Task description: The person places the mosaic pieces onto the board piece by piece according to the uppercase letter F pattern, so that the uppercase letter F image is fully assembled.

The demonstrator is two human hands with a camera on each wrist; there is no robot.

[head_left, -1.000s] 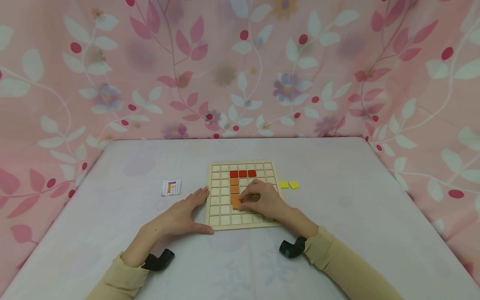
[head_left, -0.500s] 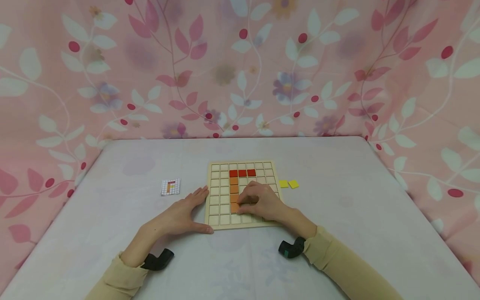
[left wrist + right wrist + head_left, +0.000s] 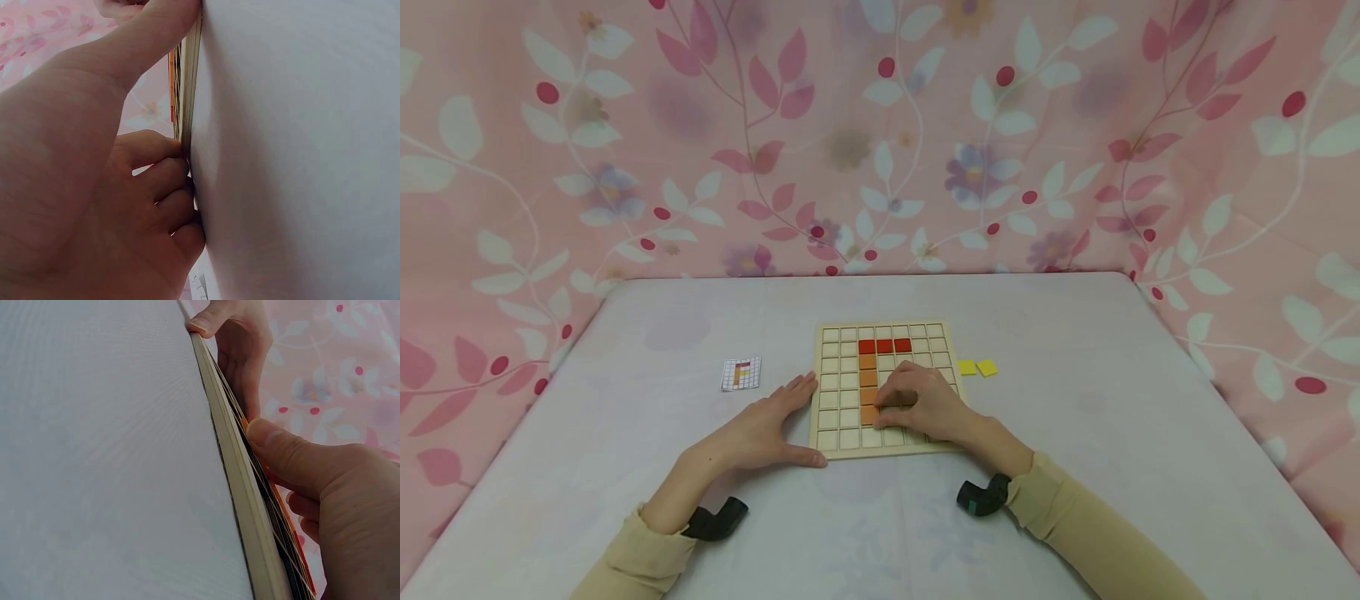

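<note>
A pale wooden grid board [image 3: 880,455] lies mid-table in the head view. Three red tiles [image 3: 885,346] form a row near its top, and several orange tiles run down from the leftmost one. My right hand [image 3: 934,406] pinches the lowest orange tile [image 3: 868,415], which lies in its cell; thumb and forefinger are at its right edge, partly covering it. In the right wrist view the thumb [image 3: 265,433] is down at the orange tile. My left hand [image 3: 762,429] steadies the board, fingers spread along its left side and thumb at the near left corner.
A small card with a printed coloured grid pattern [image 3: 741,374] lies left of the board. Two yellow tiles [image 3: 987,367] lie just beyond its right edge. The table has a white cloth [image 3: 1060,333], with a pink floral curtain [image 3: 850,150] behind it.
The lowest orange tile, tilted and overlapping the one above a second ago, has moved slightly down into its own cell with my right hand. My left hand has stayed in place.
</note>
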